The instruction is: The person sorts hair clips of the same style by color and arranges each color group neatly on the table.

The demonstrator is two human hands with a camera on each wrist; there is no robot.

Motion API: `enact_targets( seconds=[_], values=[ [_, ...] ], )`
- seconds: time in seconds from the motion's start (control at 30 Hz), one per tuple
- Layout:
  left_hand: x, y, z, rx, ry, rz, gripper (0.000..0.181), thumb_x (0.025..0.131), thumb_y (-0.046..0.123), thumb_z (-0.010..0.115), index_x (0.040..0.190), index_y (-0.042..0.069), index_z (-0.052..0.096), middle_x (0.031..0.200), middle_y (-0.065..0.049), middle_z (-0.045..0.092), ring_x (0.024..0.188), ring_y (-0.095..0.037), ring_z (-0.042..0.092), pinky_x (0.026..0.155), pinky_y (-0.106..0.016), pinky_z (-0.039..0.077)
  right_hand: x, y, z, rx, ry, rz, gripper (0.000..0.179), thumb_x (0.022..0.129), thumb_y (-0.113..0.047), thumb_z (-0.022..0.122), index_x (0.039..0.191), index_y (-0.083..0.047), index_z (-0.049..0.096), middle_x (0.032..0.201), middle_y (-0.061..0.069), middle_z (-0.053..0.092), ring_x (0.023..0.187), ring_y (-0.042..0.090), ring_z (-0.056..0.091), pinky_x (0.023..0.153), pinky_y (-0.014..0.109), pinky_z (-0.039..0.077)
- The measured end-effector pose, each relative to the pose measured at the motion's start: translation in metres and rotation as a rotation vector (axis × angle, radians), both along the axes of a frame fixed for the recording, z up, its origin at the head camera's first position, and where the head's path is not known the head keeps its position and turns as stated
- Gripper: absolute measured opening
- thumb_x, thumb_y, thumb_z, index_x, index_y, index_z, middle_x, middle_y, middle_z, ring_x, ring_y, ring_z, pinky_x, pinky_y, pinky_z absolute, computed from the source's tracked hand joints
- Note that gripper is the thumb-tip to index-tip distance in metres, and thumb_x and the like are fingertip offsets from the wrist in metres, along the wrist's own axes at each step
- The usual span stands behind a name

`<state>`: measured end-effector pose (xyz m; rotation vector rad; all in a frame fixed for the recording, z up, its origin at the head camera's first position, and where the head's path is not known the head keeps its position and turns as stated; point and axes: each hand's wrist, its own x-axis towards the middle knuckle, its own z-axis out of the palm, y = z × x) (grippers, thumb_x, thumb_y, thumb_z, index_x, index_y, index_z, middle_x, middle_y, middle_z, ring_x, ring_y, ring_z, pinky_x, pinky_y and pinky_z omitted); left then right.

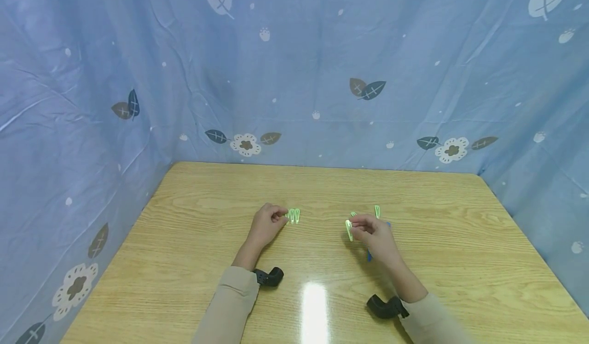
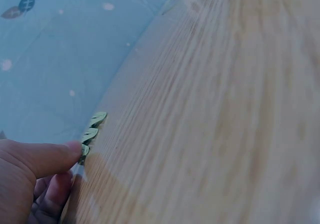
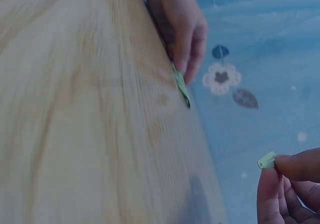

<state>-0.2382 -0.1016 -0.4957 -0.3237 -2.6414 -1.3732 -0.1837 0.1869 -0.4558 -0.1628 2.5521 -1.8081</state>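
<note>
Between thumb and finger my right hand (image 1: 375,237) pinches a light green snap hair clip (image 3: 267,160), lifted above the table. Three similar clips stand side by side in a short row near the table's middle. My left hand (image 1: 267,225) has its thumb and fingers at the leftmost clip (image 2: 84,153) of that row, apparently pinching it. The middle clip (image 1: 292,216) and the right clip (image 1: 297,216) lie just beyond the fingertips. Another green clip (image 1: 377,211) lies behind the right hand, and one more (image 1: 353,214) is partly covered by it.
Something blue (image 1: 369,256) on the wooden table (image 1: 193,262) is mostly hidden under the right hand. A blue patterned curtain (image 1: 294,68) hangs along the back and sides. Black wrist cameras sit on both forearms.
</note>
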Motion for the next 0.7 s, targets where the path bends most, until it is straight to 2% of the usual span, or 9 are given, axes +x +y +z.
enact_targets(
  seconds=[0.23,0.33,0.57,0.63,0.7],
  values=[
    [-0.001,0.000,0.000,0.003,-0.022,0.005,0.019,0.087,0.012,0.071,0.104,0.003,0.071,0.089,-0.003,0.056,0.076,-0.013,0.051,0.069,-0.026,0.047,-0.010,-0.035,-0.002,0.000,-0.008,-0.006,0.023,0.090,-0.006,0.064,0.111,0.002,0.064,0.101,0.012,0.063,0.087,0.017,0.058,0.071,0.021,0.051],
    [-0.001,0.000,0.000,0.010,-0.036,0.012,0.019,0.087,0.013,0.071,0.104,0.004,0.072,0.089,-0.002,0.056,0.077,-0.013,0.051,0.070,-0.026,0.048,-0.012,-0.048,0.000,-0.021,-0.003,0.015,0.023,0.090,-0.004,0.063,0.111,0.006,0.063,0.099,0.013,0.063,0.086,0.017,0.058,0.070,0.021,0.051],
    [-0.001,0.000,-0.002,0.001,-0.046,0.019,0.020,0.087,0.012,0.071,0.105,0.004,0.071,0.089,-0.002,0.056,0.078,-0.013,0.053,0.070,-0.026,0.048,-0.007,-0.076,0.021,-0.117,-0.051,0.029,0.023,0.088,0.004,0.061,0.109,0.011,0.062,0.098,0.020,0.061,0.086,0.024,0.060,0.075,0.032,0.054],
    [-0.002,0.000,-0.002,0.003,-0.045,0.020,0.020,0.087,0.011,0.071,0.105,0.004,0.071,0.089,-0.002,0.056,0.078,-0.013,0.053,0.070,-0.026,0.049,-0.009,-0.082,0.019,-0.134,-0.045,0.023,0.022,0.088,0.005,0.060,0.109,0.012,0.061,0.098,0.021,0.061,0.086,0.025,0.059,0.075,0.033,0.054],
    [-0.002,0.000,-0.003,0.001,-0.038,0.017,0.020,0.086,0.012,0.071,0.105,0.004,0.071,0.089,-0.002,0.056,0.078,-0.013,0.053,0.070,-0.026,0.049,-0.016,-0.086,0.010,-0.150,-0.040,0.005,0.021,0.088,0.005,0.061,0.108,0.011,0.063,0.097,0.020,0.062,0.085,0.023,0.059,0.073,0.029,0.054]
  ],
)
